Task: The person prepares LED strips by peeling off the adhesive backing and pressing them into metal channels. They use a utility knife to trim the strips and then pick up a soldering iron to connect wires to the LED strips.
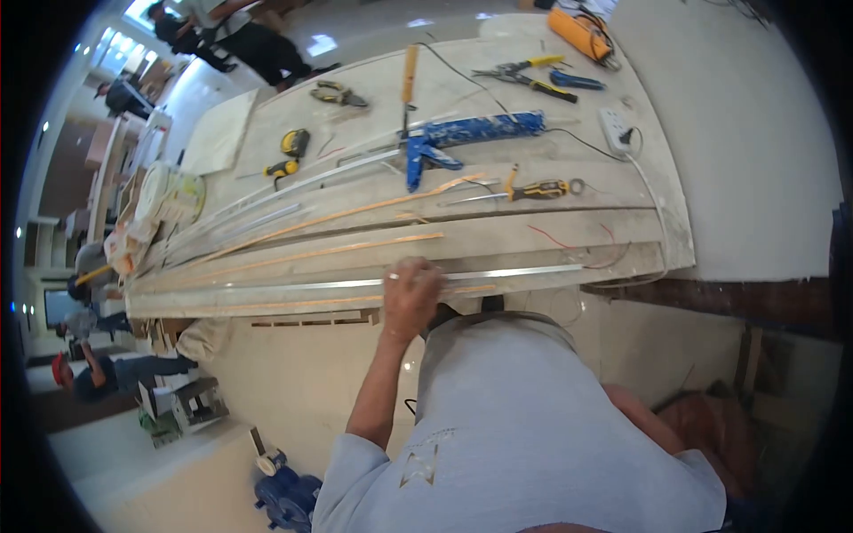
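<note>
My left hand (413, 289) is at the near side of the worktable, its fingers closed around a long, thin silvery metal strip (524, 273). The strip lies lengthwise across the boards and runs out on both sides of the hand. Just beyond it is a thin wooden strip (355, 246). A screwdriver (539, 190) and a blue caulking gun (480, 131) lie farther back. Of my right arm (635, 416) only a part shows beside the shirt; my right hand is out of sight.
Pliers (338, 94), a tape measure (294, 142), yellow-handled snips (531, 75), a power strip (615, 131) and an orange tool (579, 35) lie on the table (355, 191). A white bucket (171, 193) stands at the left end. Several people are in the background.
</note>
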Action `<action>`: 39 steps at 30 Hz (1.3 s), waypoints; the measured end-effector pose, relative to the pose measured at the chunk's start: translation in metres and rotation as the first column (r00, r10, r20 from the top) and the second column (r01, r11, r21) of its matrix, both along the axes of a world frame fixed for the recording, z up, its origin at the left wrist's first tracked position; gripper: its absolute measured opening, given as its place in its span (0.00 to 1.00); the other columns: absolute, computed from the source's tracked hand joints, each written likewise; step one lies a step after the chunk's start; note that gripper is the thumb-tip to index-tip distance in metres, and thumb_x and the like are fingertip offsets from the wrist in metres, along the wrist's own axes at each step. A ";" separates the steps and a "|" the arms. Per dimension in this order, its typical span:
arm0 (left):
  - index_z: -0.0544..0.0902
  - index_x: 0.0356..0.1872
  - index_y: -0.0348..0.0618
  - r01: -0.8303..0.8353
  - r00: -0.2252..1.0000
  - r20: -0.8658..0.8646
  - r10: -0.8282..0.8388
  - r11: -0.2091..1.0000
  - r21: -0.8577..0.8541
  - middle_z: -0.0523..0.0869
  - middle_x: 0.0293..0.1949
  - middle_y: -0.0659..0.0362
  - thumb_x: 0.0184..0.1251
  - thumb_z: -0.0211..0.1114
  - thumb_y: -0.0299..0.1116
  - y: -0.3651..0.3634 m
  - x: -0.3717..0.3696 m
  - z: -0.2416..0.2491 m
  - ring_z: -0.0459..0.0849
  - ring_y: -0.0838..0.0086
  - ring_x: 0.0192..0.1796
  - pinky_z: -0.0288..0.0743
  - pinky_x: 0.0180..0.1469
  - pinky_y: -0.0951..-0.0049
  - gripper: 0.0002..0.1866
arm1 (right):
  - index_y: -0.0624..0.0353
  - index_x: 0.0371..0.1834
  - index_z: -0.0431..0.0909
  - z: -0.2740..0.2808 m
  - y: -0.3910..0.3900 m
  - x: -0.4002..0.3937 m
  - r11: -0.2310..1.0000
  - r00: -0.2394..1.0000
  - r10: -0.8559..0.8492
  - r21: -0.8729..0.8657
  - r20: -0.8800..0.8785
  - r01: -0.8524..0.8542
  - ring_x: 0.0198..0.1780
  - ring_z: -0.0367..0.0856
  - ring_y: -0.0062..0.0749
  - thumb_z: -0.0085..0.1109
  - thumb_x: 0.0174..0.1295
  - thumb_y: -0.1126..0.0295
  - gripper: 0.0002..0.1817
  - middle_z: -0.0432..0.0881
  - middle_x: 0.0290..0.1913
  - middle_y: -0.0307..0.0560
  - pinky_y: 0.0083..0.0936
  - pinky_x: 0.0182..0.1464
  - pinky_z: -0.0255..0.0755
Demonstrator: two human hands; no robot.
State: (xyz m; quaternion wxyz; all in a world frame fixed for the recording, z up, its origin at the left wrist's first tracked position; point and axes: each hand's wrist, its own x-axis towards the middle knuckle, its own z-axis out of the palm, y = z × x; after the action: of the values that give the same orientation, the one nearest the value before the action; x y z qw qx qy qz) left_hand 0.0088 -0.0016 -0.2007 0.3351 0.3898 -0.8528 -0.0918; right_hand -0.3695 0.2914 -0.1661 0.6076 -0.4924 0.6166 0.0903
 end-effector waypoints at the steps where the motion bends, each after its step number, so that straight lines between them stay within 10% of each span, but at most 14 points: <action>1: 0.89 0.46 0.49 0.019 1.000 -0.005 -0.019 1.000 0.008 0.85 0.49 0.57 0.57 0.78 0.27 -0.006 0.005 0.002 0.85 0.57 0.53 0.76 0.56 0.54 0.15 | 0.60 0.63 0.84 -0.001 0.002 0.001 1.000 1.000 -0.007 0.002 0.002 0.007 0.67 0.82 0.58 0.56 0.72 0.57 0.24 0.85 0.65 0.60 0.45 0.67 0.75; 7: 0.86 0.55 0.50 -0.190 0.979 0.068 0.191 0.981 -0.020 0.84 0.58 0.57 0.64 0.70 0.24 -0.046 0.029 0.020 0.81 0.56 0.63 0.68 0.64 0.53 0.18 | 0.60 0.64 0.84 0.002 -0.005 0.009 0.999 0.999 -0.034 0.018 0.004 0.034 0.68 0.81 0.57 0.56 0.73 0.56 0.24 0.85 0.66 0.61 0.45 0.67 0.75; 26: 0.87 0.48 0.48 -0.045 0.973 0.228 0.030 0.997 0.062 0.86 0.50 0.58 0.61 0.73 0.25 -0.074 0.049 0.023 0.82 0.58 0.59 0.67 0.60 0.52 0.13 | 0.62 0.62 0.83 -0.042 0.005 0.004 0.991 0.999 0.051 0.128 -0.014 -0.048 0.63 0.85 0.57 0.60 0.68 0.57 0.25 0.87 0.61 0.64 0.46 0.61 0.77; 30: 0.87 0.48 0.49 -0.063 0.975 0.216 0.050 0.996 0.056 0.86 0.50 0.57 0.61 0.73 0.26 -0.074 0.051 0.022 0.82 0.58 0.59 0.68 0.59 0.51 0.15 | 0.62 0.63 0.83 0.020 -0.023 0.016 0.993 0.993 0.110 -0.025 -0.048 -0.112 0.64 0.85 0.57 0.60 0.69 0.56 0.26 0.86 0.61 0.65 0.46 0.63 0.77; 35: 0.87 0.51 0.50 -0.053 0.989 0.138 0.054 0.999 -0.007 0.85 0.52 0.56 0.60 0.78 0.31 -0.076 0.055 0.018 0.83 0.56 0.58 0.71 0.60 0.51 0.17 | 0.58 0.67 0.83 -0.005 -0.002 0.005 0.978 0.975 -0.205 0.019 -0.091 0.207 0.67 0.83 0.57 0.64 0.68 0.51 0.30 0.83 0.68 0.64 0.46 0.65 0.77; 39: 0.87 0.52 0.50 -0.205 0.977 0.048 0.208 0.977 -0.064 0.85 0.52 0.56 0.60 0.80 0.34 -0.102 0.072 0.025 0.83 0.55 0.59 0.73 0.60 0.52 0.19 | 0.58 0.67 0.83 -0.003 -0.040 0.015 0.986 0.980 -0.161 -0.067 -0.116 0.154 0.67 0.83 0.56 0.63 0.68 0.51 0.30 0.83 0.68 0.63 0.46 0.65 0.76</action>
State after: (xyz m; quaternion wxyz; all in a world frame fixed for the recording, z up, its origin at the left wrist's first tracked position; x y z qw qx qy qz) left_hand 0.0813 -0.1040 -0.1761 0.3308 0.4686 -0.8188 -0.0208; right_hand -0.3547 0.2516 -0.1692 0.5598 -0.4530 0.6917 0.0534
